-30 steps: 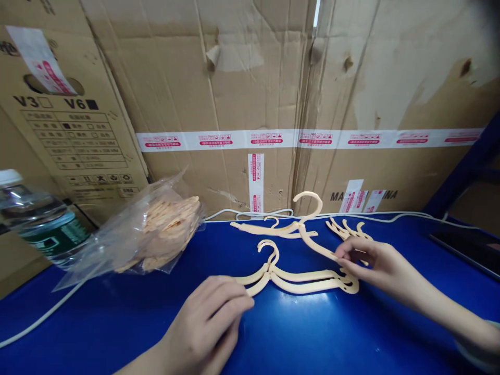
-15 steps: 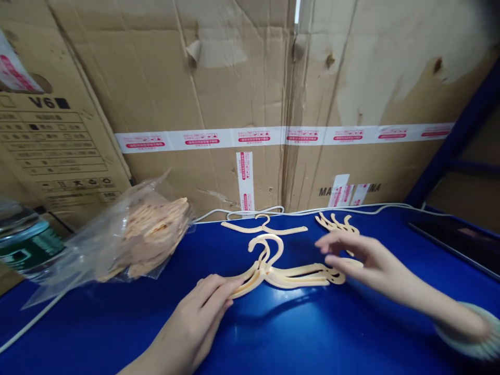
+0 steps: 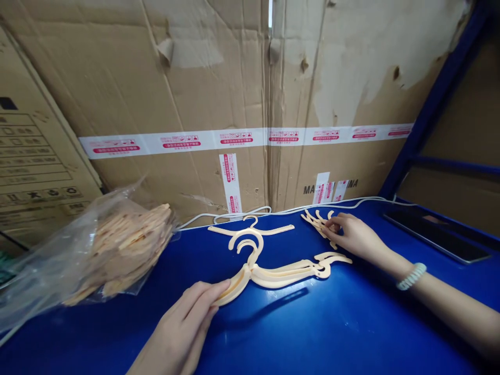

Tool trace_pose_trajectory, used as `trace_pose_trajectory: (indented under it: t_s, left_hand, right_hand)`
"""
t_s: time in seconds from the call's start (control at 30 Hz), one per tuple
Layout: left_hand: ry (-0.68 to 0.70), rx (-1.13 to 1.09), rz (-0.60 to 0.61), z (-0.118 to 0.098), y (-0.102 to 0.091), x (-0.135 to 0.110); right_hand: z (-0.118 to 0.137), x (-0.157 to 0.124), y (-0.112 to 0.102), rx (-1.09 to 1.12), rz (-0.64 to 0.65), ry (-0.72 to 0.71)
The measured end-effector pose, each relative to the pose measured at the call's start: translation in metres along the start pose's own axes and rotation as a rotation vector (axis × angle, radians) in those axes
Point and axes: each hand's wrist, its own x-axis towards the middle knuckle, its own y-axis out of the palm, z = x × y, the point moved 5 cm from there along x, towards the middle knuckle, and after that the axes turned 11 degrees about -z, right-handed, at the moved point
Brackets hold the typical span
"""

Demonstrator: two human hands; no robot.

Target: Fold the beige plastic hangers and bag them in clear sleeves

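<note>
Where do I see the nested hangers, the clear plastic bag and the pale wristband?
Nested hangers (image 3: 274, 282): head view, on the front hanger's right-side arm.
Clear plastic bag (image 3: 58, 263): head view, on film left of its contents.
Pale wristband (image 3: 412, 276): head view, middle of band.

On my feed the light is moderate and soft, seemingly from overhead, laying pale glare on the blue tabletop (image 3: 336, 312) and a dark, slanting shadow below the hangers (image 3: 281, 278), while the clear bag (image 3: 128, 250) catches scattered highlights. I see a thin bright slit at the top between the cardboard panels (image 3: 219, 99), and the upper right corner falls off into gloom. The wide view stretches toward its edges, where I find the printed box (image 3: 35, 156) at left soft and smeared.
</note>
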Motion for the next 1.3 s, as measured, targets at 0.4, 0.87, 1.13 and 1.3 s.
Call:
trace_pose_trajectory:
  t_s: [0.4, 0.87, 1.13, 1.3]
  left_hand:
    - [-0.026, 0.0, 0.007, 0.003, 0.003, -0.001]
    - [-0.088, -0.076, -0.013, 0.005, 0.001, 0.001]
    - [-0.164, -0.142, -0.093, 0.008, 0.002, -0.002]
    - [-0.174, -0.154, -0.101, 0.008, 0.002, -0.001]
  right_hand:
    - [-0.015, 0.0, 0.009, 0.222, -0.001, 0.293]
    - [0.04, -0.019, -0.003, 1.074, 0.131, 0.576]
    - [0.055, -0.034, 0.002, 1.258, 0.278, 0.762]
    - [0.055, -0.037, 0.003, 1.303, 0.217, 0.756]
